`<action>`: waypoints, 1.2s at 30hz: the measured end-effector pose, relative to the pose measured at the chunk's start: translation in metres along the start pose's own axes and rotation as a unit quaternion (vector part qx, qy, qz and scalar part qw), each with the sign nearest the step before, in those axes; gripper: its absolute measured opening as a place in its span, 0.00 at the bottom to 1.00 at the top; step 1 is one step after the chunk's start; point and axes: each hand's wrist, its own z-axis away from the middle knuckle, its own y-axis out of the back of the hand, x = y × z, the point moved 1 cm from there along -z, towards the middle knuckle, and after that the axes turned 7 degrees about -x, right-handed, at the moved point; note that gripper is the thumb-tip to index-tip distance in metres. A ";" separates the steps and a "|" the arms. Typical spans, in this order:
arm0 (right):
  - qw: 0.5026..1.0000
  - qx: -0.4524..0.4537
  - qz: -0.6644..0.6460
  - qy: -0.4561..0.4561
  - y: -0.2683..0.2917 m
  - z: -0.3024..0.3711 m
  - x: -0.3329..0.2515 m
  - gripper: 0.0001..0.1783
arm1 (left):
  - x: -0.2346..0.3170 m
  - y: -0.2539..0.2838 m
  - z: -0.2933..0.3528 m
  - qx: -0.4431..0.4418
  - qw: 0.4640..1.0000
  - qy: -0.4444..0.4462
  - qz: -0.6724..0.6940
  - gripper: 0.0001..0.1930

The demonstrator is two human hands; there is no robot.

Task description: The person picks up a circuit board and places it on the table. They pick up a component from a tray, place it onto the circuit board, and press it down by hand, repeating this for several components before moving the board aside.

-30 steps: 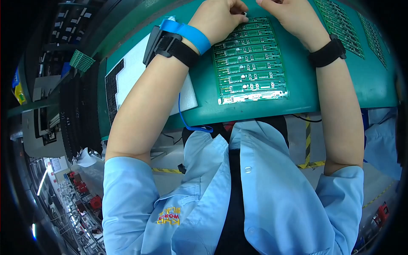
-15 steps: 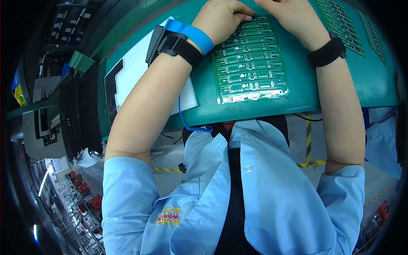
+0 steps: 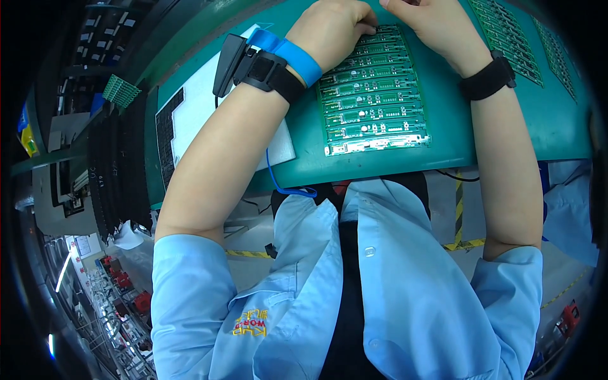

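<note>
The green circuit board panel [image 3: 373, 95] lies flat on the teal work mat [image 3: 557, 126], near the mat's front edge and straight ahead of the person, where both hands can meet over it. The left hand [image 3: 332, 28] is curled, its fingertips [image 3: 366, 26] pressed down on the panel's far strip; whether they pinch a small part I cannot tell, since the knuckles hide it. The right hand [image 3: 430, 25] comes in from the right to the same far end, its fingers cut off by the top of the picture, so its grip cannot be told either. Working at the far edge with both hands close together probably steadies the panel while a fine job is done there.

The panel is made of many narrow strips stacked one behind another. Each strip runs left to right, while the whole panel's long axis runs near to far, tilted slightly so the far end leans right.

On the left wrist sit a blue wrist strap [image 3: 288, 54] with a blue coiled cord [image 3: 278, 180] dropping off the mat's near edge, likely for grounding, and a black band with a small black device [image 3: 244, 60]. The right wrist wears a black wristband [image 3: 487, 77]. A white sheet [image 3: 196, 107] lies under the left forearm, and more green boards [image 3: 506, 38] lie to the far right.
</note>
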 end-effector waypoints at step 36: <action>1.000 0.005 -0.004 -0.010 0.000 0.001 -0.005 0.16 | -0.005 -0.005 0.008 0.034 0.997 0.054 0.040 0.05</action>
